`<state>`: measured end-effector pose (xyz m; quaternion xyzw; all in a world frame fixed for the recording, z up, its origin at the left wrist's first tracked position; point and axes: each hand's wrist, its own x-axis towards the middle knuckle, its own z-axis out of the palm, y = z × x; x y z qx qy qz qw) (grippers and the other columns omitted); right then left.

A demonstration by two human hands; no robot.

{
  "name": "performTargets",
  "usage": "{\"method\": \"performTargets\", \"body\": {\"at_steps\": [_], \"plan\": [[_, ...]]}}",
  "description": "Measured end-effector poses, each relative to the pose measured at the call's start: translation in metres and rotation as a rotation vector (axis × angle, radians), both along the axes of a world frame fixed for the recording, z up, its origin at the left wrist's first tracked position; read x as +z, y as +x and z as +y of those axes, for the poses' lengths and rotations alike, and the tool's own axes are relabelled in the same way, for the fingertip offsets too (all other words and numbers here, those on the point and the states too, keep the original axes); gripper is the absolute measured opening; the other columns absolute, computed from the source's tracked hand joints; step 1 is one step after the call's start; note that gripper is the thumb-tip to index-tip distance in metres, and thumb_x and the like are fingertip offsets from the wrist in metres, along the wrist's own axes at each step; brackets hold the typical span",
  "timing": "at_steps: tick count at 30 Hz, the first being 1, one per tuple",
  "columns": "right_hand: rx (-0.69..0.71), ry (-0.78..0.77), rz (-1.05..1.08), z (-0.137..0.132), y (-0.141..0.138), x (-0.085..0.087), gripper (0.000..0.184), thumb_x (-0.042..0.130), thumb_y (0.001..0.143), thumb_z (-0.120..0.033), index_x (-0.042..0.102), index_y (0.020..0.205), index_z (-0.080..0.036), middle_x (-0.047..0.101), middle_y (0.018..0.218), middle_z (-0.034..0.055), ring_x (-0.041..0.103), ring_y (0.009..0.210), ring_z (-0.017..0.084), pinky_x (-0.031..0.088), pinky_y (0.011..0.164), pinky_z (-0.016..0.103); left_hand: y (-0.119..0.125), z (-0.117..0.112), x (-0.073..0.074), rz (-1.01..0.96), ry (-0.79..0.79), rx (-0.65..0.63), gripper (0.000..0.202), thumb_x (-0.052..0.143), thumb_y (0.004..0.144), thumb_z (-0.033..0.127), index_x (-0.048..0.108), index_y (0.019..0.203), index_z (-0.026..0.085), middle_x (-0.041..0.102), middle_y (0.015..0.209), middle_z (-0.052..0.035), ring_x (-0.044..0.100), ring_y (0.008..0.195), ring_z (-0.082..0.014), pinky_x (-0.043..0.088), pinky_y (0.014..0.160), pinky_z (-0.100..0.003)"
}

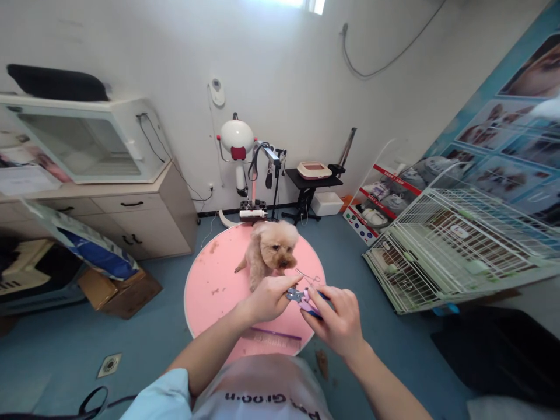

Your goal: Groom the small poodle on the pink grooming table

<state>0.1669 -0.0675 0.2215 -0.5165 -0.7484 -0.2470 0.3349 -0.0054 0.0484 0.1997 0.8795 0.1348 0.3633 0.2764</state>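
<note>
A small, curly, cream-coloured dog (275,242) sits on the round pink grooming table (199,291), its head turned down towards my hands. My left hand (273,296) is closed at the dog's front paw, most of which the fingers hide. In my right hand (339,318) is a pair of nail clippers (306,300) with pink and blue handles. The metal jaws of the clippers point left, right beside my left fingertips. Behind the clippers lie thin scissors (311,277) on the table. A comb (275,338) with a purple spine rests near the table's front edge.
Tufts of cut hair lie on the tabletop. Behind it stand a white dryer (237,137) and a black stand (312,179) bearing a litter tray. A wire cage (437,251) is at right; cabinets (144,216) and a cardboard box (118,291) are at left.
</note>
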Motion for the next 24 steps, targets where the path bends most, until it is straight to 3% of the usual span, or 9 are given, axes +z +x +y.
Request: {"method": "performTargets", "body": {"at_steps": [8, 24], "plan": [[-0.065, 0.03, -0.107, 0.004, 0.0, 0.005, 0.033, 0.069, 0.078, -0.029, 0.063, 0.109, -0.02, 0.066, 0.097, 0.0104, 0.06, 0.089, 0.021, 0.036, 0.077, 0.035, 0.003, 0.0, 0.003, 0.088, -0.089, 0.013, 0.038, 0.043, 0.088, 0.018, 0.054, 0.124, 0.014, 0.063, 0.118, -0.0084, 0.06, 0.108, -0.0183, 0.049, 0.094, -0.031], [-0.018, 0.02, -0.211, 0.005, 0.011, 0.019, 0.027, 0.067, 0.08, -0.026, 0.065, 0.107, -0.019, 0.067, 0.093, 0.0084, 0.059, 0.087, 0.018, 0.034, 0.075, 0.031, 0.005, -0.002, 0.013, 0.151, -0.119, -0.028, 0.038, 0.043, 0.09, 0.02, 0.053, 0.126, 0.016, 0.062, 0.12, -0.0068, 0.06, 0.109, -0.0179, 0.049, 0.093, -0.029]]}}
